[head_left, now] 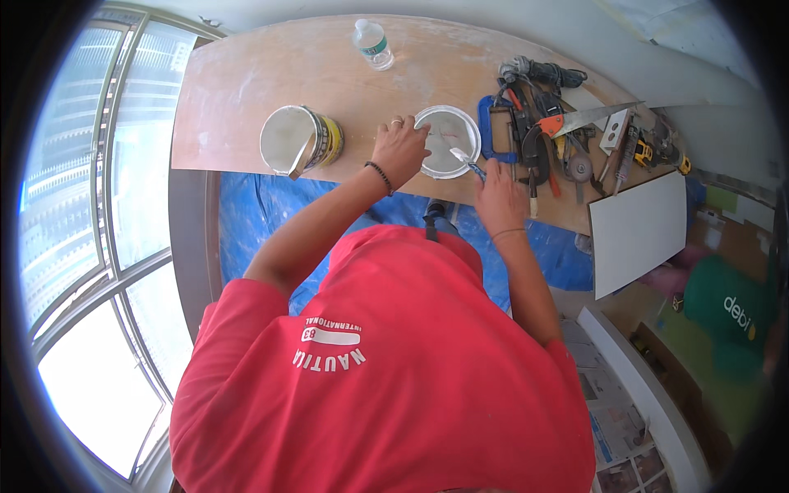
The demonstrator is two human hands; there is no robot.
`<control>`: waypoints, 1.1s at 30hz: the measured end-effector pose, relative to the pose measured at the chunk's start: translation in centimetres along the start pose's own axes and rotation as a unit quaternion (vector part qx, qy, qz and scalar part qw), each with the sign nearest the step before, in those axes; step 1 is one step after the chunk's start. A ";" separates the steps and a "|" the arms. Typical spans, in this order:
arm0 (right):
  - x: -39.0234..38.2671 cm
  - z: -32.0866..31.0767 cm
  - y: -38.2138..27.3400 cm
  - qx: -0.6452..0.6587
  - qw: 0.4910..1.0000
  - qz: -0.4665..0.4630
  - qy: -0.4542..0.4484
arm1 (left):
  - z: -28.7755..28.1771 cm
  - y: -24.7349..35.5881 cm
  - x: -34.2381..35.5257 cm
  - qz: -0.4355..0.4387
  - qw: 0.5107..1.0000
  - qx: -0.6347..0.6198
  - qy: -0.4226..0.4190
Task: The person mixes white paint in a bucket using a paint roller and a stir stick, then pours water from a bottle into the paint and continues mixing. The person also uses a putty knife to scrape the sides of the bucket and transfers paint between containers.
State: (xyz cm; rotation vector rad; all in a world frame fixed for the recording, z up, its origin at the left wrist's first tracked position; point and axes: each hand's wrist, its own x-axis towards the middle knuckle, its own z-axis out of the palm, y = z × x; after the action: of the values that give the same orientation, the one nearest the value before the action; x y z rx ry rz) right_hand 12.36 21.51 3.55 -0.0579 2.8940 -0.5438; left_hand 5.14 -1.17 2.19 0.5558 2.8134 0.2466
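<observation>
A round white lid (pixel 445 167), its raised rim smeared with pale material, lies near the table's front edge. My left hand (pixel 401 151) grips its left rim, fingers bent over the edge. My right hand (pixel 500 199) is closed around the handle of a putty knife (pixel 476 168), whose whitish blade rests over the lid's right side. To the left of my left hand stands an open can (pixel 331 141) with a yellow and black label and pale contents. A flat strip (pixel 303 156) lies across the can's mouth.
A clear plastic bottle (pixel 374 46) stands at the back of the wooden table (pixel 238 90). Right of the lid lie a blue clamp (pixel 485 130), an orange-handled saw (pixel 575 121), an angle grinder (pixel 580 168) and several other tools. A white panel (pixel 639 234) leans at the table's right end. Blue sheeting (pixel 246 226) covers the floor.
</observation>
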 end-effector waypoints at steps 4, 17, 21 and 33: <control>4.5 2.4 -0.8 -0.080 0.993 -0.085 0.036 | -1.7 -1.2 -4.2 -0.031 0.985 0.027 0.170; 8.6 3.4 -3.8 -0.191 0.963 -0.189 -0.007 | -1.3 -6.1 -20.8 -0.395 0.881 -0.035 0.259; 5.1 -1.5 -6.2 0.038 0.976 -0.196 -0.084 | 0.7 -10.1 -18.8 -0.386 0.871 -0.059 0.298; 11.1 17.3 -22.7 0.311 0.943 -0.088 -0.077 | -2.2 -27.0 -9.9 -0.220 0.973 0.056 -0.037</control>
State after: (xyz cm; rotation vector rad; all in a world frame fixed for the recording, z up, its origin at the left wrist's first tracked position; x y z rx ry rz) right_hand 5.00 -6.59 -6.06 -0.2522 2.4489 -1.3859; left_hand 3.90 -29.90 0.70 -0.0469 2.7967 -0.0219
